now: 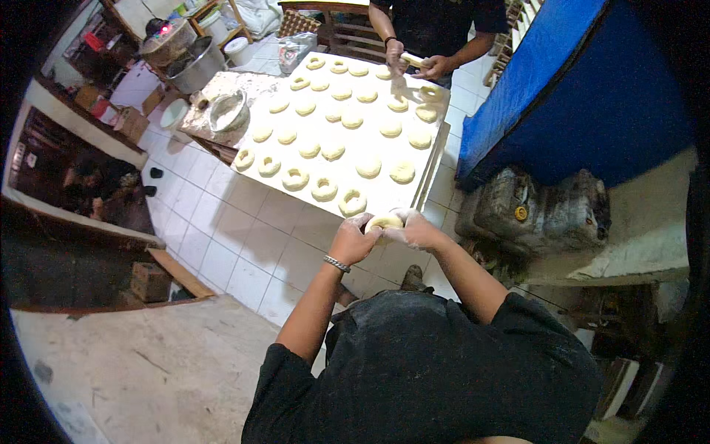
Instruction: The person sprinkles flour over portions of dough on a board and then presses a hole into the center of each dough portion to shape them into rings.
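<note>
A pale dough ring (pixel 385 222) is held between my two floury hands, just off the near edge of the board. My left hand (pixel 356 238) curls round its left side, a chain bracelet on the wrist. On the other side my right hand (pixel 416 231) grips it with bent fingers. The white board (pixel 347 167) in front of me bears rows of dough pieces. Along its near edge lie rings with open holes, the closest being a dough ring (pixel 353 201). Several rounds farther in, such as a dough round (pixel 368 168), show no hole.
Across the board a co-worker's hands (pixel 418 65) hold another dough piece. A floury side table (pixel 248 85) carries a metal bowl (pixel 228 111) at left. To the right are a blue tarp (pixel 562 96) and grimy jerrycans (pixel 532 211). White tiles (pixel 248 285) cover the floor.
</note>
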A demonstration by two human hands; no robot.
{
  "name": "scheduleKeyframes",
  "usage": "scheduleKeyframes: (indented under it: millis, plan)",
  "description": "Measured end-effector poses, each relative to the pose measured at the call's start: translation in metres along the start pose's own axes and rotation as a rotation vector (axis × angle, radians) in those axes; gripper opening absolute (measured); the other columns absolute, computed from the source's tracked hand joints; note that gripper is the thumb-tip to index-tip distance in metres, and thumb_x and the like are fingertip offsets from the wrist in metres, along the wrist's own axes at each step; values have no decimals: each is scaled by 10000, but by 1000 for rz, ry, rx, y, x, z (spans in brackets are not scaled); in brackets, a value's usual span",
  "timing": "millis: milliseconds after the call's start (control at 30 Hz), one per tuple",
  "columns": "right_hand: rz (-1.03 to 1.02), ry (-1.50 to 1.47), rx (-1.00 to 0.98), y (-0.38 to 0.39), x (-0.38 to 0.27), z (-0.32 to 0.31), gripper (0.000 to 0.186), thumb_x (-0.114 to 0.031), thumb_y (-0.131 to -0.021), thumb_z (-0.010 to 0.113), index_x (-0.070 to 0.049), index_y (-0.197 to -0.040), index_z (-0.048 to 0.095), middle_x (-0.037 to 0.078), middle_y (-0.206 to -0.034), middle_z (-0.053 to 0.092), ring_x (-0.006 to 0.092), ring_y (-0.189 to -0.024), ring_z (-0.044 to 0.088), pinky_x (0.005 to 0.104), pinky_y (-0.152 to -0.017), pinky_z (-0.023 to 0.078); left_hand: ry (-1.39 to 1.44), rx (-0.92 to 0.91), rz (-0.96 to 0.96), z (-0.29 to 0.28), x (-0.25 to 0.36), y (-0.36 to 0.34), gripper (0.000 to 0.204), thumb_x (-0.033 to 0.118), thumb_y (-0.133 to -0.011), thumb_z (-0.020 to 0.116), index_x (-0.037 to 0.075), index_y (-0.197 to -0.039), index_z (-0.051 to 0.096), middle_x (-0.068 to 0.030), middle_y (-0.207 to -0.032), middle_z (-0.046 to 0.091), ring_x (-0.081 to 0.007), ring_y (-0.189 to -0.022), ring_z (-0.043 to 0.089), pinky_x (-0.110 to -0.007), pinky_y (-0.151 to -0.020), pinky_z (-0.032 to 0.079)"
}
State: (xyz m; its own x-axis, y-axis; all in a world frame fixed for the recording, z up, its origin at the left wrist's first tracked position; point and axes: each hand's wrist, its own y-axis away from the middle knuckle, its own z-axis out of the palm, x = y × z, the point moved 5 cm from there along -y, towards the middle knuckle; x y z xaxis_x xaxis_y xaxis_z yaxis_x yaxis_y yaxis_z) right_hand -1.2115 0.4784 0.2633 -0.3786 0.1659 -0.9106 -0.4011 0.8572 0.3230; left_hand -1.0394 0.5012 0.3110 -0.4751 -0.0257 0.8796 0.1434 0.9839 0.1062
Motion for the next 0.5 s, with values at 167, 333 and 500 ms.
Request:
scheduleKeyframes:
  millis: [167,333,500]
  plan:
    - [-48,206,-16,4,-47,29,475,-272,-780,714,23,-1146,643,142,-951,704,194,-862,647,344,-803,510,1181,-280,-165,6,-60,13,320,272,-871,596,8,-1044,649,-96,-1034,678,-184,-887,643,-332,-738,503]
    - [36,474,160,7,-65,43,480,-317,-724,690,-12,-1091,648,228,-978,668,363,-896,653,434,-813,509,957,-264,-401,4,-57,0,466,501,-953,523,69,-1065,655,-37,-921,661,-147,-778,614,-286,-659,479]
    - [-249,795,349,21,-72,35,428,-284,-717,707,-23,-1052,652,214,-941,657,356,-866,647,435,-804,509,138,-316,-194,10,-47,-25,501,557,-950,516,81,-962,667,-1,-747,610,-100,-629,562,-254,-616,454]
